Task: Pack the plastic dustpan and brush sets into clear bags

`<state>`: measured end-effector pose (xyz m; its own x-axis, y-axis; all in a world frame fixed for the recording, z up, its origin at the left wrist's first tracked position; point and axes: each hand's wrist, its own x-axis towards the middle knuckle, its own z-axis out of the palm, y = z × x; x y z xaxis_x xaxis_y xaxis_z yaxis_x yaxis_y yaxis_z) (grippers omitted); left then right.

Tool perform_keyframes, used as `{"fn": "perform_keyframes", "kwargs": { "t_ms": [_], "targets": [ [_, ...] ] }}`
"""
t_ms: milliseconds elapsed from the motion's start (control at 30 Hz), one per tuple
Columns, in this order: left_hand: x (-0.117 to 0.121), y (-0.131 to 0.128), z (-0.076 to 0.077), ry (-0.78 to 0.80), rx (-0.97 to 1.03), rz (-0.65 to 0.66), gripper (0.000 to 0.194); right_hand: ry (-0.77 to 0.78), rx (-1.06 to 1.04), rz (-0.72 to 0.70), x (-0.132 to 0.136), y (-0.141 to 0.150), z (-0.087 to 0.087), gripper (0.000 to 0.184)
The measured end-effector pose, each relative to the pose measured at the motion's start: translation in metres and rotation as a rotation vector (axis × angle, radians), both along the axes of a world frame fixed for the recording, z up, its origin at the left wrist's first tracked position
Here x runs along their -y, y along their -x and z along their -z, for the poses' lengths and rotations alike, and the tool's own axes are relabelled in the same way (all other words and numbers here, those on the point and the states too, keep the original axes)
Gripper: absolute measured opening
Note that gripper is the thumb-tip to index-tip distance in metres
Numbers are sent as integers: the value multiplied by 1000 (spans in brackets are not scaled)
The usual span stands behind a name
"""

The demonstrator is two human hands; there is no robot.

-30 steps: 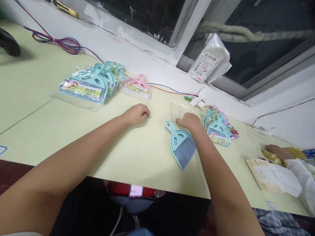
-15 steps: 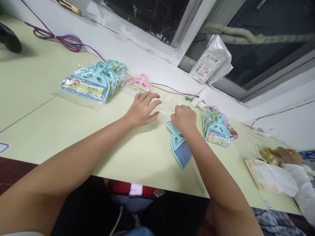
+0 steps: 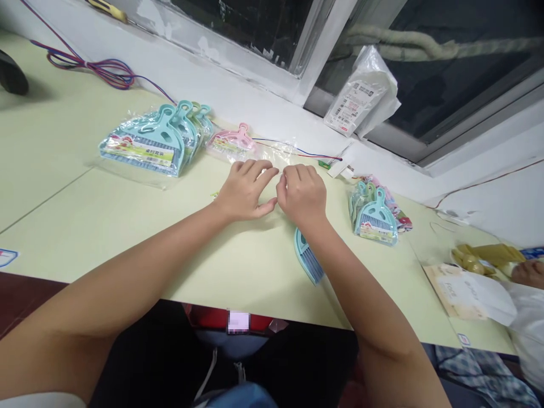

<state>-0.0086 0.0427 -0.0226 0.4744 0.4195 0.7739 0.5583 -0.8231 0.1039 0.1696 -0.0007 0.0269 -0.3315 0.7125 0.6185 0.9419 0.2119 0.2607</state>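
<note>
My left hand (image 3: 244, 191) hovers above the table, its thumb and fingers apart, the fingertips close to my right hand. My right hand (image 3: 303, 192) is closed with its fingers bent, and seems to pinch the edge of a clear plastic bag (image 3: 278, 150) that shows behind both hands. The exact grip is hidden. Beneath my right wrist lies a light-blue dustpan and brush set (image 3: 305, 255), its handle covered by the hand. A small yellow-green printed bit (image 3: 215, 195) peeks out beside my left wrist.
Bagged blue dustpan sets (image 3: 142, 147) lie at the left, with a pink one (image 3: 233, 140) beside them. More bagged sets (image 3: 376, 218) stand at the right. Coiled wires (image 3: 102, 69) run along the wall. A co-worker's hand (image 3: 529, 273) is at the far right near a paper envelope (image 3: 463, 289).
My right hand has moved left toward my left hand, now covering the blue set's handle. The clear bag shows raised behind the hands. The co-worker's hand has shifted right.
</note>
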Motion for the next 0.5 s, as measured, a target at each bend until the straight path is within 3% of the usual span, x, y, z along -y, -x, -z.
{"fn": "perform_keyframes", "kwargs": {
  "t_ms": [200,300,367,433,467,500],
  "targets": [
    [-1,-2,-1,-7,10,-130,28,98,25,-64,7,0,-2,27],
    [-2,0,-3,-4,-21,-127,26,118,-48,-95,24,1,-10,30],
    [-2,1,-4,0,-43,-116,27,133,-154,-136,53,5,-19,32],
    [-2,1,-4,4,-55,-103,29,209,-306,-259,99,13,-21,33],
    [-2,1,-4,8,-57,-97,31,290,-382,-355,127,18,-16,31],
    [-2,1,-3,11,-57,-92,32,465,-419,-459,155,23,-7,29]
  ]
}}
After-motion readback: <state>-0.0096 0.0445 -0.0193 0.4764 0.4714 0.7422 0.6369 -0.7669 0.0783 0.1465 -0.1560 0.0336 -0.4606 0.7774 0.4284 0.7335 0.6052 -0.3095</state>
